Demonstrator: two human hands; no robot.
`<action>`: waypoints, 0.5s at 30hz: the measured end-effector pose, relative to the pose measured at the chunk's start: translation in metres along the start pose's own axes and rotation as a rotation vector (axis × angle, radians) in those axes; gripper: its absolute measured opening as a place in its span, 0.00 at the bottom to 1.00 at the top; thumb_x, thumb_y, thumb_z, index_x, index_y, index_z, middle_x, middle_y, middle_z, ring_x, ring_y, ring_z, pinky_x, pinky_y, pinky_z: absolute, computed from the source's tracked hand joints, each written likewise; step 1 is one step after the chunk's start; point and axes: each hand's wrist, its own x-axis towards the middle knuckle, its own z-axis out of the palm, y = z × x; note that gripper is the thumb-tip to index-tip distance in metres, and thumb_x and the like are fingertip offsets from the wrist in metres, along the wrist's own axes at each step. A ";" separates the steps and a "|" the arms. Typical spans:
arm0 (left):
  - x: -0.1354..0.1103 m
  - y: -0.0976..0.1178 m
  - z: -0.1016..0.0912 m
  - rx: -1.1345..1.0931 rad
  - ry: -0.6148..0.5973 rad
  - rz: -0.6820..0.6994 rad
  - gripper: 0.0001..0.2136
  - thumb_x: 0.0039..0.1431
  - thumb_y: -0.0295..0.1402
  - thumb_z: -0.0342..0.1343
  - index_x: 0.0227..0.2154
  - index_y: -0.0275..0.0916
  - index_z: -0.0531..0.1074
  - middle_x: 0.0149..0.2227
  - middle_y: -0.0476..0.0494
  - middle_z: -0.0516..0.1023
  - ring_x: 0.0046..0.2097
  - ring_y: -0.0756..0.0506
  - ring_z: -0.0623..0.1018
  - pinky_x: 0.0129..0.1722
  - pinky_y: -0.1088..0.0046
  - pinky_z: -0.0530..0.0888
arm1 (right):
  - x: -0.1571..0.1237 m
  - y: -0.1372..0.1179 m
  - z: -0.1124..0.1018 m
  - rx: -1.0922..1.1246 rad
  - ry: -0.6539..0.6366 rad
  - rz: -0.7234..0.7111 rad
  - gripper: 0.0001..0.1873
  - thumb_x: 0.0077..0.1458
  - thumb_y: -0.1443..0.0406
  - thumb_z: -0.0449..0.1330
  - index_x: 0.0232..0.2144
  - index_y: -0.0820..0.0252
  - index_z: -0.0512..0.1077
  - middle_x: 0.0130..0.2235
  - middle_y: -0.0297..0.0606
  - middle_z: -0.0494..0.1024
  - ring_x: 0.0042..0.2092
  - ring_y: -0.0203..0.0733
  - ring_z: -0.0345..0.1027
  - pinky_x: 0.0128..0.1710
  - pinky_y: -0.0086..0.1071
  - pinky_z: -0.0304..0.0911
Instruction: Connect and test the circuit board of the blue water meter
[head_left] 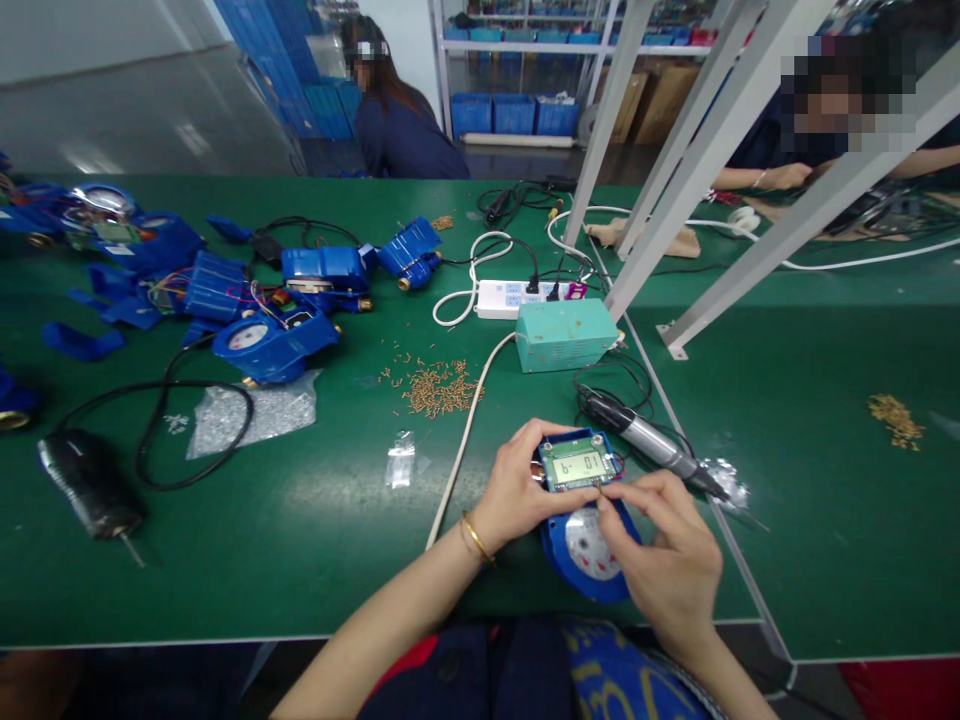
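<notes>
A blue water meter (586, 545) with a round white dial and a lit LCD panel (578, 465) lies at the near edge of the green table (300, 520). My left hand (517, 490), with a gold bracelet at the wrist, is wrapped round the meter's left side by the panel. My right hand (667, 555) rests over the meter's right side, thumb and forefinger pinched at the panel's lower edge; whatever they pinch is too small to make out. An electric screwdriver (649, 440) lies just right of the meter, untouched.
A heap of brass screws (439, 388) lies ahead, with a teal power box (566, 335) and a white power strip (517, 298) behind it. More blue meters and parts (274, 340) lie at the left, and a black screwdriver (90, 485). White frame struts (720, 190) rise on the right. Two people sit across.
</notes>
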 end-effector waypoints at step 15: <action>-0.001 -0.003 0.000 -0.023 0.028 0.046 0.29 0.42 0.43 0.74 0.46 0.41 0.72 0.46 0.42 0.80 0.47 0.41 0.80 0.47 0.66 0.74 | -0.004 -0.007 0.000 -0.023 0.035 -0.167 0.08 0.56 0.78 0.62 0.33 0.63 0.71 0.31 0.36 0.71 0.33 0.34 0.65 0.34 0.29 0.63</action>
